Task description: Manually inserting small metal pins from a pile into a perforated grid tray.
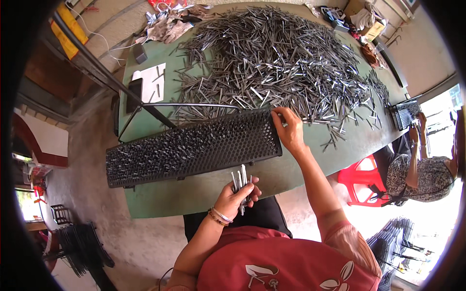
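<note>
My left hand [237, 195] is closed around a small bundle of thin metal strips [242, 175], held upright just in front of the near edge of a black perforated rack [221, 154]. The long rack lies tilted across the table's front edge. Small shiny ends crowd the holes over its left and middle parts, while bare holes show toward the right. At the rack's far right corner my right hand [290, 127] has its fingers curled over the rim, gripping it. Behind the rack spreads a large heap of dark metal strips [286, 58].
The green table [160, 201] carries a white paper [154, 80] with a few strips, a dark phone [134, 93] and a pile of gloves [170, 26]. Black metal bars [160, 116] cross at the left. To the right, another person [422, 174] handles a similar rack [405, 115] near a red stool [360, 182].
</note>
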`<state>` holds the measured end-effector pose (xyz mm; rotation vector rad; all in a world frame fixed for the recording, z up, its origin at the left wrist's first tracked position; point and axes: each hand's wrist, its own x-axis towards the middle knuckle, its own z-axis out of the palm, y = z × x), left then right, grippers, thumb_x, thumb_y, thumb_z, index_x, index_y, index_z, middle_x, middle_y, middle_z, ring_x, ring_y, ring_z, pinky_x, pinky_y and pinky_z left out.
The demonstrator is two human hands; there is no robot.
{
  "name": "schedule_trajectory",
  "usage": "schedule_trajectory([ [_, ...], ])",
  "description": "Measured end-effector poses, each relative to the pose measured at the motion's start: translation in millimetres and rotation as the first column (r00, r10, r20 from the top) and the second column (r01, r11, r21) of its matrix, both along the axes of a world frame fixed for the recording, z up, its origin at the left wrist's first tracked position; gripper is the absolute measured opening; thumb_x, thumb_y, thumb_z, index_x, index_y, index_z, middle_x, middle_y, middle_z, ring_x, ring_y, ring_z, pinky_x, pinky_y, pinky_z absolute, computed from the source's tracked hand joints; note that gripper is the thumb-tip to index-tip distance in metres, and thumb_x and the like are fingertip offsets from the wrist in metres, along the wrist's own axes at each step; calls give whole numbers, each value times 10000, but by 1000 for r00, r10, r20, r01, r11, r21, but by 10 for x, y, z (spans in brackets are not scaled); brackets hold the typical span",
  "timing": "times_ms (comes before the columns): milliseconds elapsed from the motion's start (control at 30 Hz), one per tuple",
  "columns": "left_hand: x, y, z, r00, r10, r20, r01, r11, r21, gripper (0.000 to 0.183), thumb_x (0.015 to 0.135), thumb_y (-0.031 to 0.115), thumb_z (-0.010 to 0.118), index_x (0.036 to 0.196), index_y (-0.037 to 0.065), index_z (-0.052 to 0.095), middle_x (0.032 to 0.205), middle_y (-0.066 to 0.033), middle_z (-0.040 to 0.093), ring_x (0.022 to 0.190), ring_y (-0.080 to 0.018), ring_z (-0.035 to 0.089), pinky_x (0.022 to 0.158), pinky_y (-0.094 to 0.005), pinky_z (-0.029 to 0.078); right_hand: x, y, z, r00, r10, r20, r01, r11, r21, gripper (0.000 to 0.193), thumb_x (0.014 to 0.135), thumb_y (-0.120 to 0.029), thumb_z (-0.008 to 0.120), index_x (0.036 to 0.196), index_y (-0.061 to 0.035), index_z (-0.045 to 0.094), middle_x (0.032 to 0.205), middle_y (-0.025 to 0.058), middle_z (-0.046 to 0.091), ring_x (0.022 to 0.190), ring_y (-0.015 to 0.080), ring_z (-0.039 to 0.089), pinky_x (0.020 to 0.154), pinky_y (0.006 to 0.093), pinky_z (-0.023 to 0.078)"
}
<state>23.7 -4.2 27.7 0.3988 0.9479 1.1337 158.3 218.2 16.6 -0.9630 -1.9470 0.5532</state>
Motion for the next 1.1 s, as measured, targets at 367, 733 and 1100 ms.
schedule_trajectory([
  [367,1,-144,77,999,48,14,-48,998,30,306,926,178,556,1204,50,540,967,-90,661,802,-138,625,625,-253,497,-40,-85,-12,986,-40,164,18,991,134,162,807,-107,678,941,-17,666,806,100,612,605,209,586,540,302,469],
  [733,-1,-165,-8,986,122,-114,-108,986,124,222,913,143,559,1099,22,546,970,-111,661,764,-158,641,579,-251,498,15,-1238,405,850,494,-184,-497,633,-593,172,830,-157,691,895,3,684,738,69,633,679,111,567,594,258,448],
  [1100,-58,-136,-168,990,140,-25,-139,989,41,141,914,156,565,1017,58,567,934,-127,670,693,-124,611,551,-246,484,60,-350,328,985,-74,-154,58,993,-106,208,841,-103,667,1019,2,649,835,73,686,718,91,602,665,245,481],
])
